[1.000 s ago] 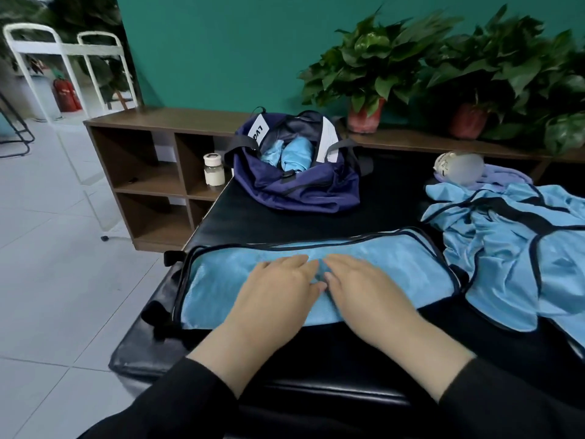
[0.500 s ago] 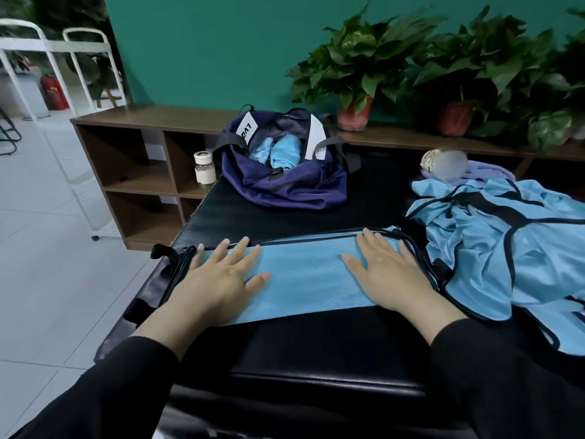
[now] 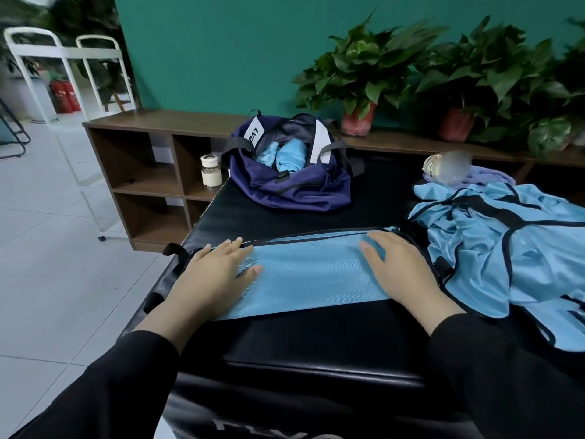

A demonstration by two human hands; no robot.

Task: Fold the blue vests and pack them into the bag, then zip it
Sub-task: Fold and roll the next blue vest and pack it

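On the folded vest [image 3: 310, 277], both sets of fingers laid out straight and flat, pressing the fabric down, not curled around anything. Left hand [image 3: 212, 277] over the vest's left end, fingertips right at its black-trimmed far edge, thumb sticking out toward the middle. Right hand [image 3: 399, 270] over the vest's right end, same flat pose, thumb pointing back toward the left one. Black sleeves on both arms.

Vest itself a long light-blue strip lying crossways on the near half of the black padded worktop [image 3: 316, 337], black piping along its far edge, a black strap loop poking out past its left end.

Just right of the vest, nearly touching, a rumpled pile of blue vests [image 3: 506, 248], still unfolded. Beyond that pile, a clear lidded container [image 3: 446, 167] on some purple cloth.

Behind the vest, well apart, at the worktop's far edge: the navy bag [image 3: 291, 179], unzipped and gaping, with rolled blue vests [image 3: 285, 155] already inside.

Left of the bag, a small jar [image 3: 210, 169] in a brown shelf unit [image 3: 148, 172]. Farther back, potted plants [image 3: 364, 77] against a green wall.
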